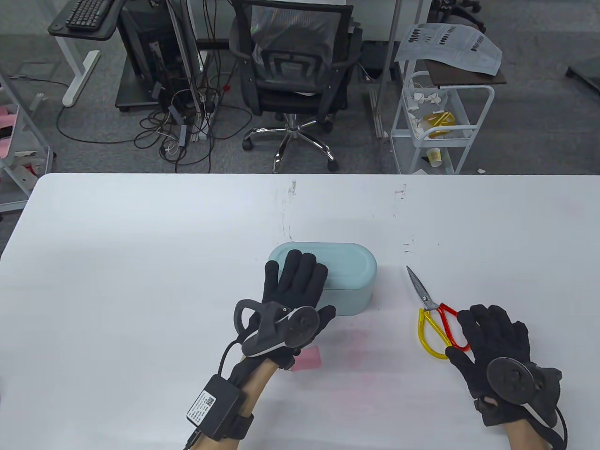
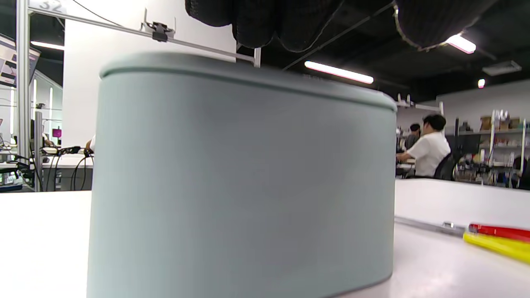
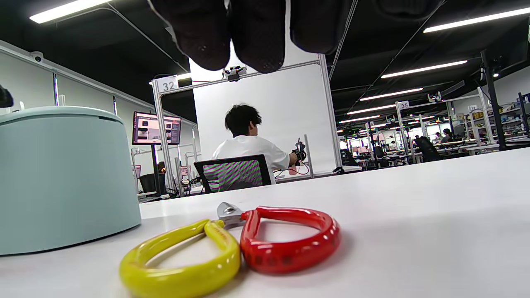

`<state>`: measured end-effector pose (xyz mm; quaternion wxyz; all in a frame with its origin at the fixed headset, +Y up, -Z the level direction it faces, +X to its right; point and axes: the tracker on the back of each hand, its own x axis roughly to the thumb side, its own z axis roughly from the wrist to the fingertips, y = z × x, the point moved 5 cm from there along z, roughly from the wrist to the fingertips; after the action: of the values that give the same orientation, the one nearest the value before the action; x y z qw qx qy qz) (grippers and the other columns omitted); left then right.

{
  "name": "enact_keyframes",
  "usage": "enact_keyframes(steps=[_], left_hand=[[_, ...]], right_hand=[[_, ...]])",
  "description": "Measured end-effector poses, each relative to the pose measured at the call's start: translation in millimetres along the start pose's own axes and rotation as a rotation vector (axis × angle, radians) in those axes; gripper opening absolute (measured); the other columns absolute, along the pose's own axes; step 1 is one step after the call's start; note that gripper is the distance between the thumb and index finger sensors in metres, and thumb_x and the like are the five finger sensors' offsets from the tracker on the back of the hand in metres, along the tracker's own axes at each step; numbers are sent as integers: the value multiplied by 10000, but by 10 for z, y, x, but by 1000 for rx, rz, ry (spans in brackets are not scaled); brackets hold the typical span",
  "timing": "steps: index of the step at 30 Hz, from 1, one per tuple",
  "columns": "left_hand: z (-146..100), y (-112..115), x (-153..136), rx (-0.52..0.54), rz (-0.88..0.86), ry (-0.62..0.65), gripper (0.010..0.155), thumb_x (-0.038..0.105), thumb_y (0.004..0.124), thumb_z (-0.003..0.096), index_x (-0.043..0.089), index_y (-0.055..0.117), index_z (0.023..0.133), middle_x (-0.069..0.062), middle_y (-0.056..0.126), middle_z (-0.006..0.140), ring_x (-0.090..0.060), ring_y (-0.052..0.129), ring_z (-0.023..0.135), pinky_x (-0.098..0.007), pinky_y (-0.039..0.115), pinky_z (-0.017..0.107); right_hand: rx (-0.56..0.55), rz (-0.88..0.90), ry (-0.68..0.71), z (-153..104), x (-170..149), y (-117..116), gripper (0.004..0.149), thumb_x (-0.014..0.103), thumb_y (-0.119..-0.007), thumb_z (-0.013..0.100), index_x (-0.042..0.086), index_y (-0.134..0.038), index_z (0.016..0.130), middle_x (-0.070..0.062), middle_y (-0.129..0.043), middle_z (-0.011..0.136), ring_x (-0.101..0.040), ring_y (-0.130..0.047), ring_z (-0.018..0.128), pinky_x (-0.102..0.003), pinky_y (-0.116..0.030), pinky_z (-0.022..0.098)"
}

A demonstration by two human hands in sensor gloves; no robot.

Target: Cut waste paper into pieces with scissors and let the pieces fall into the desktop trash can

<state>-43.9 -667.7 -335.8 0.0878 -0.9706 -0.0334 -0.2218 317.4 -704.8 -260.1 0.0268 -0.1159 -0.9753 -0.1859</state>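
Note:
A teal oval trash can (image 1: 349, 276) with its lid closed stands mid-table. My left hand (image 1: 296, 274) lies flat on the lid's left part, fingers straight; the left wrist view shows the can's wall (image 2: 240, 178) close up under my fingers (image 2: 265, 20). A pink paper piece (image 1: 310, 358) lies on the table beside that wrist. Scissors (image 1: 427, 300) with one yellow and one red handle lie closed to the can's right, blades pointing away. My right hand (image 1: 487, 323) hovers with spread fingers over the red handle; in the right wrist view the fingers (image 3: 232, 33) hang above the handles (image 3: 248, 244) without gripping.
The white table (image 1: 140, 262) stretches wide on both sides. Beyond its far edge stand an office chair (image 1: 293, 70) and a white cart (image 1: 440, 122) holding paper scraps, with a newspaper (image 1: 450, 44) on top. A seated person (image 3: 248, 149) works at another desk.

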Motion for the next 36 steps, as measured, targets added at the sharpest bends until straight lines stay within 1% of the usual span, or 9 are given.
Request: enact_keyframes(steps=[5, 12, 18, 20, 24, 25, 28, 31, 36], left_hand=[[24, 135, -3, -54, -22, 1, 811, 698, 590, 498, 259, 441, 1163, -74, 419, 1262, -338, 400, 1196, -594, 311, 812], [18, 149, -4, -35, -19, 7, 816, 701, 598, 490, 254, 458, 1158, -70, 432, 1257, -335, 452, 1192, -623, 347, 802], [2, 195, 45, -34, 60, 19, 850, 710, 597, 484, 237, 401, 1163, -80, 391, 1261, -350, 433, 1193, -632, 368, 801], [12, 194, 19, -51, 23, 14, 844, 711, 593, 486, 249, 396, 1164, -70, 382, 1264, -342, 422, 1197, -637, 360, 800], [39, 157, -14, -132, -24, 10, 842, 705, 594, 493, 266, 364, 1173, -75, 338, 1275, -333, 371, 1212, -648, 318, 808], [47, 131, -19, -137, -20, 8, 835, 701, 596, 494, 271, 369, 1173, -33, 350, 1278, -328, 383, 1214, -649, 320, 811], [75, 59, -41, -141, -81, 3, 813, 690, 598, 497, 290, 382, 1171, -26, 394, 1279, -344, 415, 1208, -655, 326, 810], [98, -24, -84, -128, -147, -3, 768, 658, 603, 505, 280, 472, 1160, -32, 454, 1267, -390, 463, 1187, -641, 368, 810], [126, -262, -152, -60, -109, 2, 767, 657, 602, 503, 293, 455, 1162, -39, 458, 1269, -362, 454, 1198, -637, 345, 822]], right_hand=[[-4, 8, 7, -2, 15, 9, 825, 785, -515, 335, 341, -636, 1020, 53, -597, 1099, -378, -578, 1063, -700, -462, 697], [-4, 9, 8, -5, 16, 6, 824, 784, -516, 335, 342, -636, 1020, 52, -597, 1099, -379, -577, 1063, -700, -462, 698], [-8, 13, 15, -10, 31, 10, 826, 784, -516, 335, 339, -637, 1020, 52, -598, 1098, -378, -578, 1063, -699, -464, 698], [-2, 16, 16, -7, 32, 2, 825, 784, -516, 335, 340, -638, 1020, 50, -599, 1098, -380, -578, 1062, -700, -464, 697], [3, 14, 14, -10, 37, -2, 825, 784, -517, 336, 340, -636, 1021, 50, -601, 1097, -383, -576, 1063, -704, -451, 697], [2, 12, 14, -10, 38, 0, 822, 783, -517, 336, 343, -637, 1020, 50, -598, 1098, -381, -577, 1063, -705, -448, 698], [-4, 16, 14, -14, 38, 14, 822, 782, -520, 336, 342, -638, 1020, 50, -602, 1097, -383, -581, 1060, -705, -452, 697], [-5, 20, 10, -11, 28, 15, 822, 782, -521, 336, 341, -640, 1019, 51, -604, 1095, -384, -584, 1058, -704, -455, 696], [0, 24, 9, -9, 25, 15, 822, 783, -520, 336, 341, -638, 1019, 50, -603, 1096, -384, -586, 1057, -703, -457, 696]])
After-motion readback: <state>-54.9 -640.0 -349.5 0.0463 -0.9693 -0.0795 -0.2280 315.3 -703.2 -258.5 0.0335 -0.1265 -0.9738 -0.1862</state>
